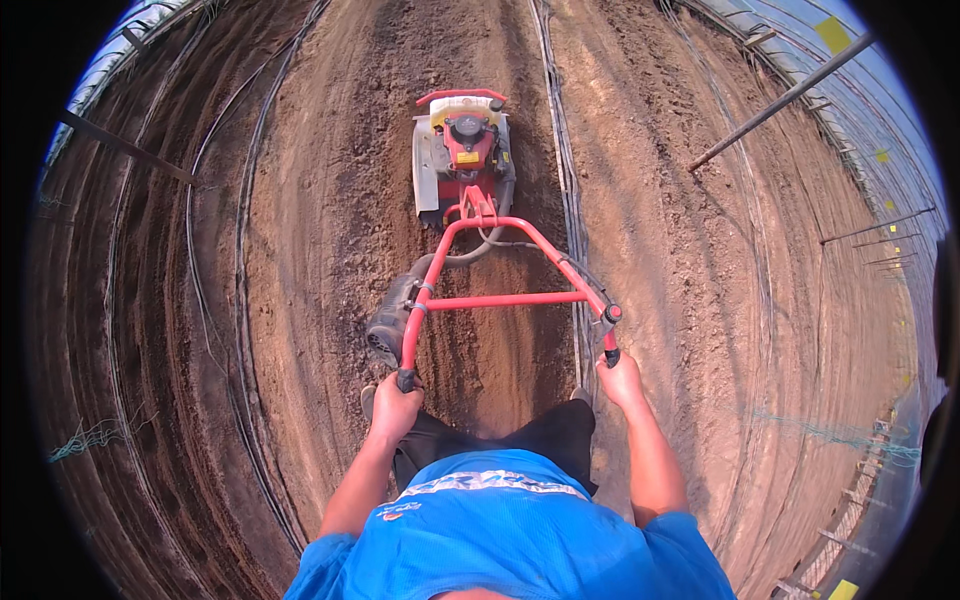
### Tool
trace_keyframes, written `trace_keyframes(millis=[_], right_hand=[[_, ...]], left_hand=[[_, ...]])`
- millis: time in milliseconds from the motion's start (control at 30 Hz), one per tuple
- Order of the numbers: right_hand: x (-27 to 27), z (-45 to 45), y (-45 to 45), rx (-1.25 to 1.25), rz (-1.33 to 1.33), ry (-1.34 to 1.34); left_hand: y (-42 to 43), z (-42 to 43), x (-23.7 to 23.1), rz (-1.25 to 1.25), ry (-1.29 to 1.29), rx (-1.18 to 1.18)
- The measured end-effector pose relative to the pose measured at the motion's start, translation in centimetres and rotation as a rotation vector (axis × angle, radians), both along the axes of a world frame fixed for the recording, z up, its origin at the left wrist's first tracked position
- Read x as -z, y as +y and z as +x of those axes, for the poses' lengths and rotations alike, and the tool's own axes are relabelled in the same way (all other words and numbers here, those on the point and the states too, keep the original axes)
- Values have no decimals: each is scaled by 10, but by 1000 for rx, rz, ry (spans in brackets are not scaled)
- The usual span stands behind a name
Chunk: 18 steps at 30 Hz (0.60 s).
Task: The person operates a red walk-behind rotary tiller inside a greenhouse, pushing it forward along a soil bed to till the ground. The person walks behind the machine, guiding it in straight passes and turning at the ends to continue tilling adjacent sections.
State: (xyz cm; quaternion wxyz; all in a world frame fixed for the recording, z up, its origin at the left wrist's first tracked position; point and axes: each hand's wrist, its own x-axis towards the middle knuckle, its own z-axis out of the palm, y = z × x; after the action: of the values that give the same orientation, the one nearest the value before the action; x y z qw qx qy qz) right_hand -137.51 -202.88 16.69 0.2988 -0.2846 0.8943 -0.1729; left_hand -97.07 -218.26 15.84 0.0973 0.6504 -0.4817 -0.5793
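Note:
A red walk-behind power tiller (469, 142) stands on the soil straight ahead of me, its engine and pale fuel tank (457, 107) facing up. Its red tubular handlebar (502, 301) reaches back toward my body. My left hand (396, 405) is wrapped around the black left grip, and my right hand (621, 381) holds the black right grip. Just above the right grip sits a round control (613, 313) with a cable. A dark ribbed canister (394, 311) is clamped to the left tube, with a hose (469, 259) running to the machine. The tines are mostly hidden under the grey guard (425, 169).
Drip irrigation lines (562, 150) run lengthwise just right of the tiller, and more hoses (244, 217) lie to the left. Slanted poles (780, 103) rise on both sides. Teal twine (94, 437) lies at the left. Greenhouse film (892, 97) with yellow cards lines the right side.

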Motion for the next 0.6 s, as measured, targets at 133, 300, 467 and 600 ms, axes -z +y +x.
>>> trace_keyframes(millis=[133, 300, 467, 600], right_hand=[[1, -3, -19, 6, -2, 23], [18, -12, -13, 14, -15, -337], [16, -36, -35, -188, -71, -532], [34, -44, -29, -199, -39, -636]], left_hand=[[-11, -7, -3, -2, -82, 11], [-14, -7, 5, -107, -187, -81], [-23, -23, -3, -31, -385, -205], [-23, -42, -19, 27, -435, -228]])
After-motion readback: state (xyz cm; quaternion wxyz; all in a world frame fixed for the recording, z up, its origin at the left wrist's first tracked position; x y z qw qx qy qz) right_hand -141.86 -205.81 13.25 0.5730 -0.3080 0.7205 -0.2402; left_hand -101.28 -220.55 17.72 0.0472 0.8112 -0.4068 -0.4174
